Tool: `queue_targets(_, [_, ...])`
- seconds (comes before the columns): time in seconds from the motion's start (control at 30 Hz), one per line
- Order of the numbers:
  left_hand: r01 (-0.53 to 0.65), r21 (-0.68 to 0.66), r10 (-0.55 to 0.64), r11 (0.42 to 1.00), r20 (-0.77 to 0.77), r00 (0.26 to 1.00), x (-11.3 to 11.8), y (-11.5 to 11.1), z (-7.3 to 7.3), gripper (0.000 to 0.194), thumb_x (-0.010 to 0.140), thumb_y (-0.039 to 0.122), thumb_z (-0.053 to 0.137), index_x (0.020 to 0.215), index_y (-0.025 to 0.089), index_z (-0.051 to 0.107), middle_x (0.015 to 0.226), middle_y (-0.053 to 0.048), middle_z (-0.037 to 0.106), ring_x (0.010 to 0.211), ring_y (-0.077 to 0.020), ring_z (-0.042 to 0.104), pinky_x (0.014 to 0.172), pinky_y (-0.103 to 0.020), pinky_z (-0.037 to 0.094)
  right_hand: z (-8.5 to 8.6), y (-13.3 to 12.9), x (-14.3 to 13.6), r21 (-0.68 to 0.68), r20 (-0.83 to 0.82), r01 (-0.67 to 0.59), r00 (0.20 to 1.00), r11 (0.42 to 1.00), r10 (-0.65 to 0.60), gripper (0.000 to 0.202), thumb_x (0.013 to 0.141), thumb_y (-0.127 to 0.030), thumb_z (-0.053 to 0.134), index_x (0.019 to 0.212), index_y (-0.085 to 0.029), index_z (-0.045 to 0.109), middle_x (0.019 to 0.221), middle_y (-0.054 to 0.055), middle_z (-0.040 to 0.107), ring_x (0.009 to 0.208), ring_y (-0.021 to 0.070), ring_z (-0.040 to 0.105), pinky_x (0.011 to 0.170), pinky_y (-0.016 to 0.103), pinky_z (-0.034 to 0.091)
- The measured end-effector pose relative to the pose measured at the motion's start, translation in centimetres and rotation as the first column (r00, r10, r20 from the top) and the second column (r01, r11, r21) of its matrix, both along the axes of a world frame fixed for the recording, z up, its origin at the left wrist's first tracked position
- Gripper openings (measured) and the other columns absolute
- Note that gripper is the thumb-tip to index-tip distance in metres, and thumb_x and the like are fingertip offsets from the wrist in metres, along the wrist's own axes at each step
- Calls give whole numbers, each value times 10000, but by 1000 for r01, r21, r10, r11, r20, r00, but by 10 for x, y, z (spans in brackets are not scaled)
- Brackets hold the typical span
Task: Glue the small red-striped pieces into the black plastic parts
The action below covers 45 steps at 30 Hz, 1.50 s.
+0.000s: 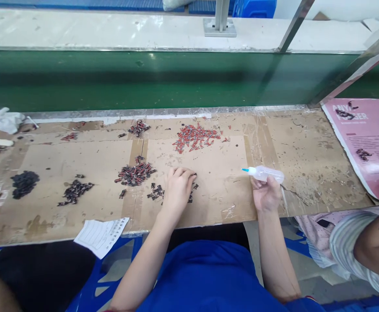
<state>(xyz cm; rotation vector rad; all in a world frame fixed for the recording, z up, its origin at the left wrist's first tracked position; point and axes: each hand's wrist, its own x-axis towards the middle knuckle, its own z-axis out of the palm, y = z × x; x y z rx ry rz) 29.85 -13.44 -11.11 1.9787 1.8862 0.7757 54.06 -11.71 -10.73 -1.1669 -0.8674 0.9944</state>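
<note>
My right hand [267, 195] is closed round a translucent squeeze bottle [267, 174] whose thin blue tip [245, 170] points left. My left hand [178, 186] is over the cardboard with its fingers pinched at a small dark part [194, 175], most of which the fingertips cover. Small black-and-metal parts [156, 192] lie on both sides of that hand, some hidden beneath it. Beyond it spreads a loose pile of small red-and-metal parts [196, 136]. A mixed heap of red and black parts [135, 173] lies to its left.
Cardboard [222, 160] covers the bench, with a green belt [144, 78] behind it. Further left are a dark heap [75, 191] and a black heap [25, 184]. A paper slip [101, 236] overhangs the front edge. Another person's arm [378, 242] is at the right, near a pink sheet [358, 138].
</note>
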Motion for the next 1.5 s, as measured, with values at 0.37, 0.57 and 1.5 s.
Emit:
queue_targets(0.37, [115,-49,-109,992,112,988,24,-6,-3,170,877,229,598,1020,220,689,1006,-76,706,976,-248,597,897,-400,454,-2,-12,-48,-201,166,50,986,978,-17,320,672,-483,731,656,-191,601,578,-2,620,506,132,542,502,268,459])
queue_targets(0.57, [102,-50,-91,994,189,978,22,-4,-5,191,850,168,616,1022,209,687,963,-71,742,938,-240,656,879,-411,475,2,-14,-55,-166,247,11,969,986,30,254,719,-440,691,669,-204,613,630,19,678,577,169,617,567,298,514])
queue_targets(1.5, [13,-168,14,986,155,988,27,1,8,164,798,171,675,951,222,707,889,-37,774,953,-256,662,956,-461,370,-1,-14,-54,-175,264,0,963,985,47,240,736,-406,687,691,-173,646,658,23,690,600,167,631,587,295,533])
